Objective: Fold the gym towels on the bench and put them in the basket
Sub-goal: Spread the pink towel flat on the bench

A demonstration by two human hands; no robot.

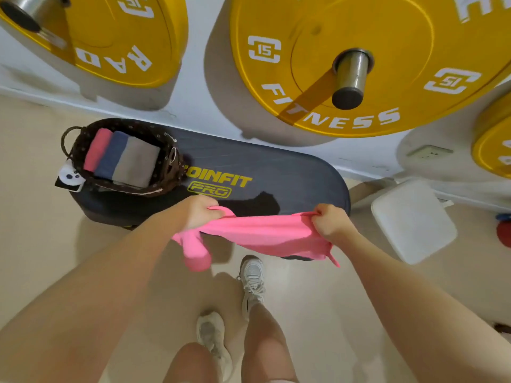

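A pink towel (265, 233) hangs stretched between my two hands, just above the near edge of the dark bench (276, 167). My left hand (200, 212) grips its left end, where a loose fold droops down. My right hand (330, 221) grips the right end. On the bench's left end stands a dark woven basket (83, 145). Three folded towels lie side by side in it: pink (96, 149), blue (112, 154) and grey (137, 161).
Yellow weight plates (359, 59) hang on pegs on the white wall behind the bench. A white square pad (412, 219) lies on the floor to the right. My feet in pale sneakers (251, 280) stand on beige floor in front of the bench.
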